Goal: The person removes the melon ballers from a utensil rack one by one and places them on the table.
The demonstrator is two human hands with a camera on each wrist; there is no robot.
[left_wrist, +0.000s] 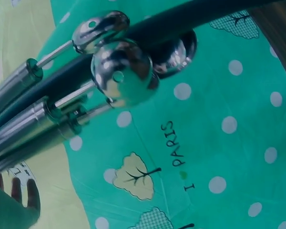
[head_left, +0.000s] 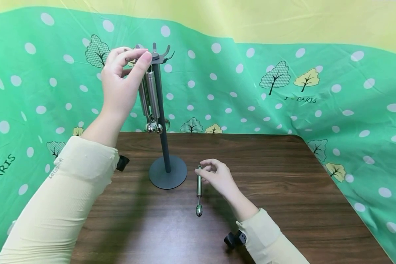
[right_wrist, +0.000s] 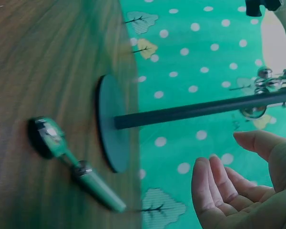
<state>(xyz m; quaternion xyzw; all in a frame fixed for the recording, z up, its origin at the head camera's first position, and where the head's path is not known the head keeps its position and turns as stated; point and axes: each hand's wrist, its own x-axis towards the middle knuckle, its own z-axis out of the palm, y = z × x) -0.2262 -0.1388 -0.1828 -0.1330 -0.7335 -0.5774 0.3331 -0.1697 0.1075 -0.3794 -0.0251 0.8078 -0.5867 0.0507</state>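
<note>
In the head view my left hand [head_left: 123, 75] is raised at the hooks of a dark stand [head_left: 163, 128]. Its thumb and forefinger pinch at the top of a steel melon baller [head_left: 152, 91]; the fingertips hide the exact grip. Several melon ballers hang together there, and their shiny round heads [left_wrist: 124, 71] fill the upper left wrist view. Low over the table, my right hand [head_left: 219, 178] is beside the handle end of another melon baller [head_left: 199, 187]. This one lies on the table in the right wrist view, where the right thumb and fingers stand apart with nothing between them.
The stand's round base [head_left: 167, 179] rests on a dark wooden table [head_left: 267, 176]. Bare upturned hooks [head_left: 165, 53] show at its top right. Behind and around the table hangs a green cloth [head_left: 217, 84] with white dots and printed trees.
</note>
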